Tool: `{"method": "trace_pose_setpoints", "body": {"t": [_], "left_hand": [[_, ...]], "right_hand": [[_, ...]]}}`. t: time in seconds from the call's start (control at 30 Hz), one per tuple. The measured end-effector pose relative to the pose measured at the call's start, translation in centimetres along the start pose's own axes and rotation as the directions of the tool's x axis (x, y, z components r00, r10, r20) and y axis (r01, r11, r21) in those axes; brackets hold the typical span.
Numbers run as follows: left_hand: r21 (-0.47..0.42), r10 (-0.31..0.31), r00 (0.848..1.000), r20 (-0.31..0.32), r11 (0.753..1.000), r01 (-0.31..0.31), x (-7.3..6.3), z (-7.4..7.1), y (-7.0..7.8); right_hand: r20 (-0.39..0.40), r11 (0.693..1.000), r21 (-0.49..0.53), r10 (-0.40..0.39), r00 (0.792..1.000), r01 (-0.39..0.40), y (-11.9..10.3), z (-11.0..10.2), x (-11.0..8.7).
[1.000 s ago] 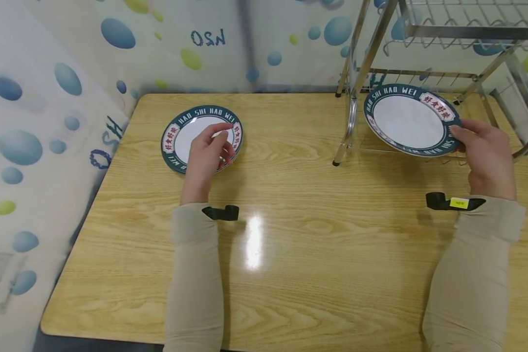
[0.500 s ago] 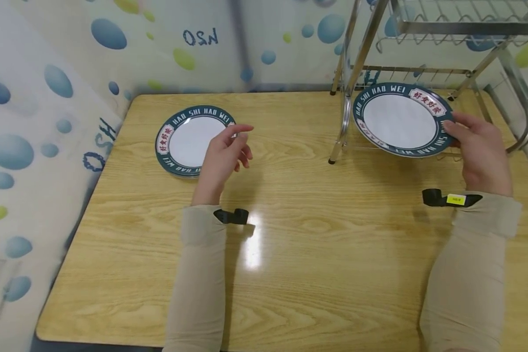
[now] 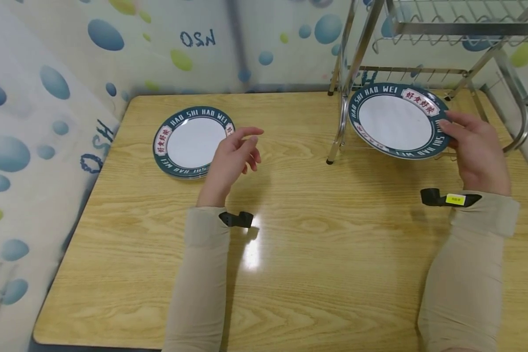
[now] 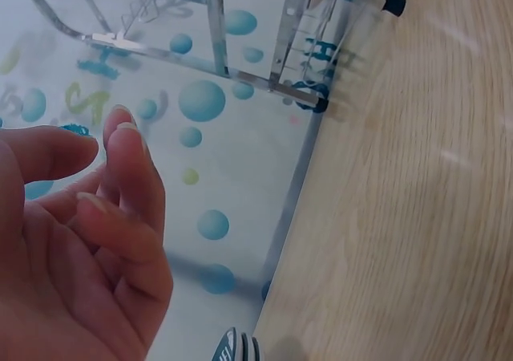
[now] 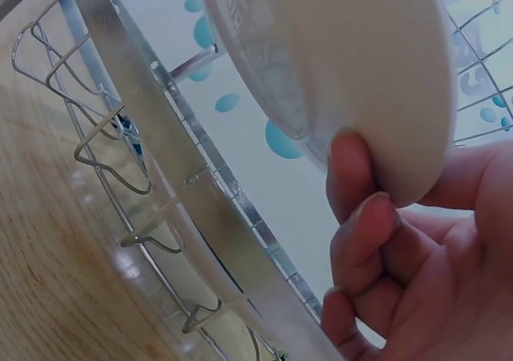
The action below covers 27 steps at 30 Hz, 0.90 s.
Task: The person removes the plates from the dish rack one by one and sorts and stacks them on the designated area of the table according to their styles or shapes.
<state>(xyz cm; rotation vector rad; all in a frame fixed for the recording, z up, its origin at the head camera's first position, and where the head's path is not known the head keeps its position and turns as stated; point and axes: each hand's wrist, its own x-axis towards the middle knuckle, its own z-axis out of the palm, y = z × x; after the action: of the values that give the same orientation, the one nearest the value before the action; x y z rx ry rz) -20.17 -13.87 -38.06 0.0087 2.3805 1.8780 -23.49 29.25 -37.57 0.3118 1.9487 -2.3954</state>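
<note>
My right hand (image 3: 479, 151) grips the right rim of a round white plate (image 3: 393, 122) with a dark green lettered border. Its thumb lies on top; in the right wrist view the curled fingers (image 5: 361, 225) press the plate's pale underside (image 5: 369, 72). The plate is held tilted, in front of the lower level of a metal rack (image 3: 363, 54). My left hand (image 3: 233, 161) hovers with loosely bent fingers and holds nothing. It partly covers matching plates (image 3: 189, 142) on the table at the left; stacked rims (image 4: 236, 346) show at the bottom of the left wrist view.
The two-level wire rack stands at the table's back right, its upper basket (image 3: 462, 28) above the held plate. A wooden table (image 3: 317, 254) spreads below both arms. Behind it rises a wall (image 3: 264, 29) with blue and green dots.
My left hand has moved right, away from over the middle of the left plates. The right hand still grips its plate in front of the rack; the head view has shifted slightly.
</note>
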Motion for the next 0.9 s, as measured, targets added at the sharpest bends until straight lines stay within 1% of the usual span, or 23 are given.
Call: {"method": "trace_pose_setpoints", "body": {"t": [0.27,0.4,0.5,0.57,0.7,0.8,0.9], "left_hand": [[0.01,0.007,1.0,0.024,1.0,-0.008,0.0,0.5,0.1],[0.029,0.012,0.999,0.036,1.0,-0.013,0.0,0.7,0.2],[0.052,0.008,0.998,0.057,0.999,-0.011,0.0,1.0,0.5],[0.054,-0.003,0.997,0.078,0.999,-0.001,-0.1,1.3,0.8],[0.058,-0.032,0.993,0.112,0.998,0.026,-0.9,1.7,2.1],[0.075,-0.036,0.991,0.126,0.997,0.027,-1.4,1.9,3.0],[0.091,-0.032,0.991,0.13,0.996,0.021,-1.8,2.1,3.5]], "right_hand": [[0.028,1.0,0.003,-0.027,0.999,0.027,0.0,0.4,-0.1],[0.034,0.999,0.008,-0.038,0.999,0.038,0.0,0.5,-0.1],[0.047,0.999,0.011,-0.044,0.998,0.044,-0.1,0.6,-0.2],[0.055,0.999,0.022,-0.043,0.998,0.042,-0.2,0.6,-0.3],[0.067,0.999,0.028,-0.033,0.997,0.031,-0.4,0.8,-0.4],[0.074,1.0,0.012,-0.026,0.997,0.025,-0.5,0.9,-0.5],[0.082,1.0,0.002,-0.024,0.996,0.024,-0.7,0.9,-0.6]]}}
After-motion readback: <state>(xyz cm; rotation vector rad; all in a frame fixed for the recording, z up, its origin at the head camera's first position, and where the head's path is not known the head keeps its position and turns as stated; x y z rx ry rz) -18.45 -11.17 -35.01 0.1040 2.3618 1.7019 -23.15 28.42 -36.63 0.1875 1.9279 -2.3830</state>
